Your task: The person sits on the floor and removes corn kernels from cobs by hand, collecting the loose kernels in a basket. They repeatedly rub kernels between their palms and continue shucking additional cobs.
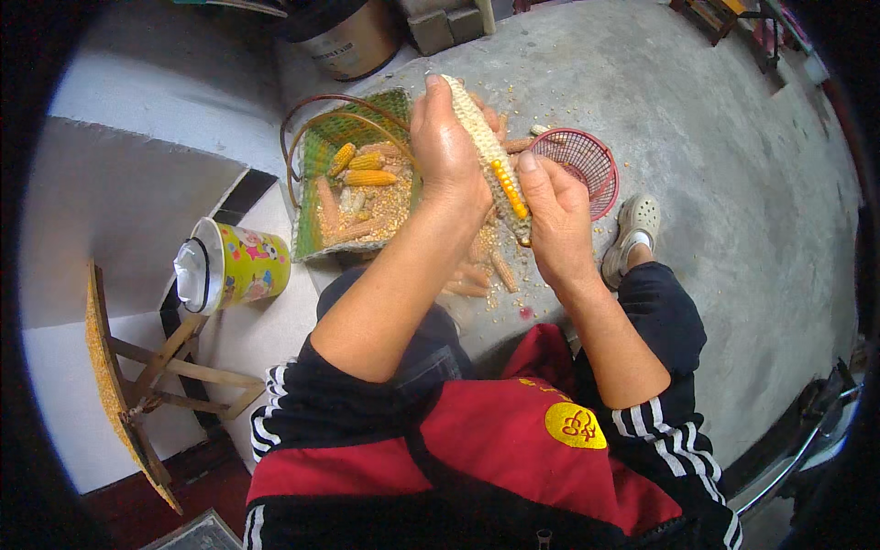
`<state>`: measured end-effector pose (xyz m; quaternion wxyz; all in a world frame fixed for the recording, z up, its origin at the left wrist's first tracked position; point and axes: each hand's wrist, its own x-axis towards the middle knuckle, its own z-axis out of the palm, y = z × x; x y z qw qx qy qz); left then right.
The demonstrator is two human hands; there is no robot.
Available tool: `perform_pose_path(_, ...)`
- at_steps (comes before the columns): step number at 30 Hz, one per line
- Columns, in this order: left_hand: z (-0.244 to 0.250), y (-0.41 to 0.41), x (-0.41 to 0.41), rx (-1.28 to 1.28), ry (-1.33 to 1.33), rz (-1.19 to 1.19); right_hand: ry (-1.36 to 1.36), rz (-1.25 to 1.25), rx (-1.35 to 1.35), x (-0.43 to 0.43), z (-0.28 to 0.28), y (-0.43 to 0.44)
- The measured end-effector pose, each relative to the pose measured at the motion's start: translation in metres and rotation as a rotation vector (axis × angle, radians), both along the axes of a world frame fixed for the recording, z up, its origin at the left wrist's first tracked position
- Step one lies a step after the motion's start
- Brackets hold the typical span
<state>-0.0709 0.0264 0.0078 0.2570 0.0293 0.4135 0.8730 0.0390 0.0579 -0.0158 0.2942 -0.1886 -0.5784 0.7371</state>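
Both hands grip one mostly bare corn cob (480, 127), held slantwise above the floor. A short strip of yellow kernels (507, 189) still clings along its lower half. My left hand (443, 141) wraps around the upper part, its thumb pointing up beside the cob's tip. Around the lower part is my right hand (560, 206), with the thumb close to the kernels. Behind my left hand stands a green woven basket (395, 103) with brown handles. It holds several yellow ears (370, 178), stripped cobs (328, 203) and loose kernels (395, 214).
A red plastic mesh basket (608, 172) is beyond my right hand. Stripped cobs (504, 271) and scattered kernels lie on the concrete floor (742, 206). To the left are a yellow patterned bin (254, 265) and a wooden folding stand (185, 364). A large bucket (350, 45) stands at the back.
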Motion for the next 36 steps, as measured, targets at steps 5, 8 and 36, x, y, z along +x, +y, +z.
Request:
perform_pose_path(5, 0.004, 0.0, 0.001, -0.047, -0.05, -0.042, 0.013, 0.08, -0.415, 0.002, 0.008, 0.001)
perform_pose_path(8, -0.001, -0.001, -0.002, -0.078, -0.047, -0.091, 0.027, 0.075, -0.606, 0.001, 0.004, 0.003)
perform_pose_path(36, 0.005, 0.007, 0.012, -0.146, 0.082, 0.117, -0.034, -0.026, 0.049, -0.002, -0.005, 0.003)
